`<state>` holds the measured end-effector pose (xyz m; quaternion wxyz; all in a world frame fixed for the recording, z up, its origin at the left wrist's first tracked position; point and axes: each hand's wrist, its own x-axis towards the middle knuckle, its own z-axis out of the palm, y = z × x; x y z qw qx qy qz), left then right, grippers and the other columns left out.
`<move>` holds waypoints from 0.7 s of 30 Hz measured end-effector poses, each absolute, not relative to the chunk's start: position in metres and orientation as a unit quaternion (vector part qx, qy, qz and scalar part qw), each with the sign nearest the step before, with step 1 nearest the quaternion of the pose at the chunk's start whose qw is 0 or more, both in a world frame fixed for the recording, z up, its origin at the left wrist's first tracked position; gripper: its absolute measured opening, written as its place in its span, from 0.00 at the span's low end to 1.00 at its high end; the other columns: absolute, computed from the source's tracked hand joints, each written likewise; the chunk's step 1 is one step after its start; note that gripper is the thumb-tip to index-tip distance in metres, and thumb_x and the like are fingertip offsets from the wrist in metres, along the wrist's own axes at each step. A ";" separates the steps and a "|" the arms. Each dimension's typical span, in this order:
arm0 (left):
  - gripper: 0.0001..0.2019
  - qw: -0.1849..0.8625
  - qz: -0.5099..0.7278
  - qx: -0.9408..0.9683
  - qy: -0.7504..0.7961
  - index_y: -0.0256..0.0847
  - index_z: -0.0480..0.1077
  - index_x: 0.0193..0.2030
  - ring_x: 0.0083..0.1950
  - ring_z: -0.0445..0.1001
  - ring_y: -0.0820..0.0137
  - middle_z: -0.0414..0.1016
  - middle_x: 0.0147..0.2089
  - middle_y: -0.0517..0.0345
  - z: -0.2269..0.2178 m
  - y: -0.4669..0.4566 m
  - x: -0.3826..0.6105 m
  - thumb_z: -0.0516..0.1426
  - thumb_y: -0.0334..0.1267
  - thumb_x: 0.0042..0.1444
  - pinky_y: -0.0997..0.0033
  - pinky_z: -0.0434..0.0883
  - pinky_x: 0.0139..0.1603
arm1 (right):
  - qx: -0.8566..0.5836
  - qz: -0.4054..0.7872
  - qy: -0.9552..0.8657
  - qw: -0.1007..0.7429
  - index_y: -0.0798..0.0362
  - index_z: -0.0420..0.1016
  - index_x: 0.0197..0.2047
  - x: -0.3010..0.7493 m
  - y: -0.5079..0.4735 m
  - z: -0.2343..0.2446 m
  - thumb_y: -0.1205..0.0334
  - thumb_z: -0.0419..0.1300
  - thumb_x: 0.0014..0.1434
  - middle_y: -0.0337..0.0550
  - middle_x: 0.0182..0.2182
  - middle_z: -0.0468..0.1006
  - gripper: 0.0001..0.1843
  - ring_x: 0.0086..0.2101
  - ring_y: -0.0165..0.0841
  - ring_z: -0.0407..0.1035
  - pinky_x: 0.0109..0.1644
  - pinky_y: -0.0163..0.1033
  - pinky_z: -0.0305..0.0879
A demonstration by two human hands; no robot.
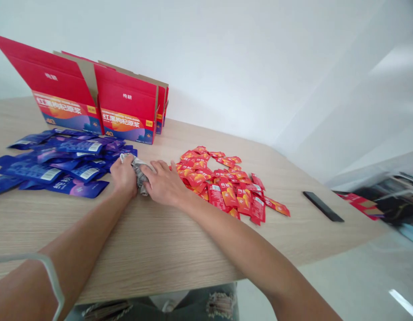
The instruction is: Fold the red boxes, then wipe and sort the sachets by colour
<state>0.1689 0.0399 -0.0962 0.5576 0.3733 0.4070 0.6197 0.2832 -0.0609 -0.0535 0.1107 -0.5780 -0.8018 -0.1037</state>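
A crumpled grey, striped cloth (139,173) is bunched between my two hands on the wooden table. My left hand (124,176) is closed on its left side, knuckles up. From the right, my right hand (163,183) grips the cloth, its thumb and fingers against the folds; some fingertips are hidden. Just left of my left hand lies a heap of dark blue pouches (69,160), some showing white barcodes. Beyond my right hand, a scattered pile of small red and orange sachets (222,183) covers the table.
Red and blue cardboard boxes with raised flaps, including a left box (69,109) and a right box (126,113), stand at the back left near the wall. A flat black object (322,206) rests toward the right table edge. A pale cable (49,263) crosses by my left forearm.
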 end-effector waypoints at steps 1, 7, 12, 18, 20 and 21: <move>0.11 0.517 0.656 0.358 0.417 0.44 0.66 0.28 0.29 0.66 0.72 0.66 0.26 0.65 -0.095 0.040 0.170 0.63 0.40 0.57 0.66 0.66 0.34 | -0.604 -0.092 -0.785 0.100 0.48 0.62 0.76 0.292 -0.057 -0.060 0.51 0.52 0.79 0.58 0.72 0.69 0.27 0.71 0.54 0.60 0.75 0.78 0.54; 0.07 0.461 0.700 0.343 0.424 0.42 0.68 0.28 0.28 0.62 0.73 0.64 0.26 0.66 -0.096 0.041 0.177 0.64 0.34 0.51 0.70 0.65 0.33 | -0.647 -0.069 -0.756 0.072 0.48 0.68 0.72 0.326 -0.054 -0.077 0.41 0.44 0.80 0.57 0.72 0.70 0.30 0.72 0.57 0.60 0.74 0.83 0.48; 0.09 0.497 0.698 0.322 0.403 0.42 0.68 0.27 0.28 0.65 0.73 0.67 0.27 0.66 -0.094 0.039 0.171 0.65 0.36 0.49 0.73 0.66 0.31 | -0.670 -0.043 -0.740 0.030 0.44 0.68 0.75 0.355 -0.057 -0.080 0.47 0.45 0.81 0.55 0.77 0.63 0.28 0.75 0.62 0.55 0.70 0.91 0.45; 0.08 0.516 0.695 0.308 0.395 0.42 0.68 0.26 0.26 0.65 0.73 0.66 0.25 0.67 -0.083 0.026 0.172 0.65 0.34 0.49 0.74 0.66 0.29 | -0.679 -0.030 -0.733 0.009 0.42 0.63 0.79 0.396 -0.056 -0.082 0.49 0.43 0.81 0.54 0.79 0.60 0.29 0.76 0.62 0.55 0.71 0.88 0.49; 0.08 0.528 0.689 0.298 0.397 0.42 0.69 0.26 0.26 0.66 0.73 0.67 0.25 0.67 -0.080 0.024 0.173 0.64 0.33 0.51 0.74 0.67 0.30 | -0.683 -0.028 -0.730 0.002 0.42 0.62 0.80 0.411 -0.057 -0.083 0.49 0.43 0.81 0.52 0.80 0.59 0.30 0.77 0.61 0.53 0.73 0.86 0.48; 0.08 0.536 0.686 0.289 0.398 0.41 0.69 0.27 0.26 0.66 0.73 0.68 0.25 0.66 -0.079 0.023 0.173 0.64 0.32 0.52 0.74 0.67 0.30 | -0.684 -0.028 -0.728 -0.003 0.42 0.62 0.80 0.419 -0.057 -0.083 0.50 0.43 0.81 0.51 0.80 0.58 0.30 0.77 0.60 0.52 0.74 0.84 0.48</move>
